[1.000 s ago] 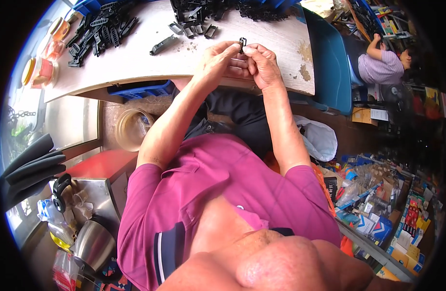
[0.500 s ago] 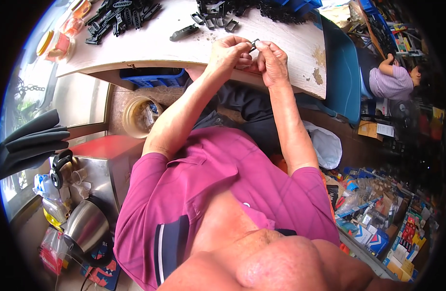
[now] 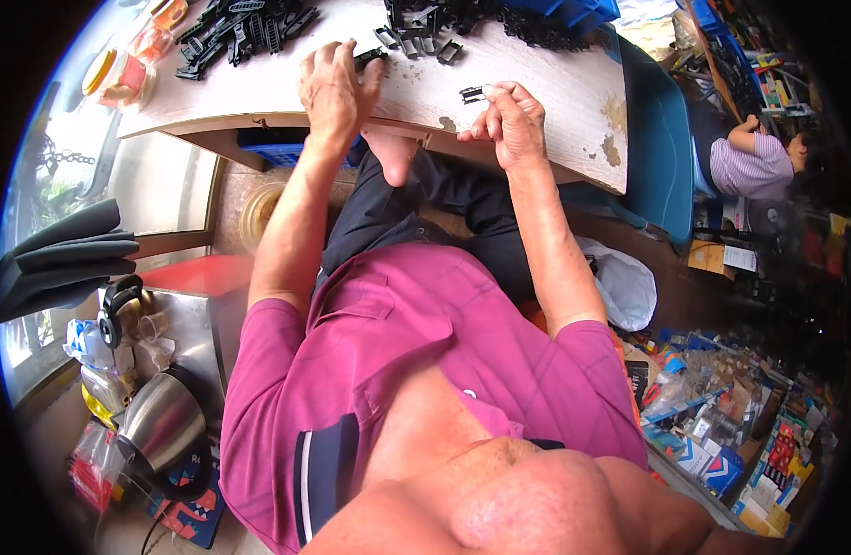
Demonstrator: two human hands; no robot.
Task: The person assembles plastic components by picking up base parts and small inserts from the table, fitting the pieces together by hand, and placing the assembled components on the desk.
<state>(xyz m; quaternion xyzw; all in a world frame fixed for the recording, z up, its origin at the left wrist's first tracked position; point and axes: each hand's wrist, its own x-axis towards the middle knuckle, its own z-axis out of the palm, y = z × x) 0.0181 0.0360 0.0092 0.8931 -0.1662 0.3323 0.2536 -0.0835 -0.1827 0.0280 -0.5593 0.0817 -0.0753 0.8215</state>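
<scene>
Pinching a small black pronged part [image 3: 471, 94] by its right end, our right hand [image 3: 516, 120] is holding it over the table [image 3: 573, 116]. Our left hand [image 3: 335, 97] is hovering, fingers wide, beside a long black part [image 3: 371, 57]; whether it is touching, we cannot tell. Ideally we should be gripping lightly, leaving the slim prongs free and unbent. At lower right, blue, white and yellow printed cartons [image 3: 721, 472] are standing about, their lettering looking too small to make out.

Black part [image 3: 473, 92] in right fingers [image 3: 503, 98]
</scene>
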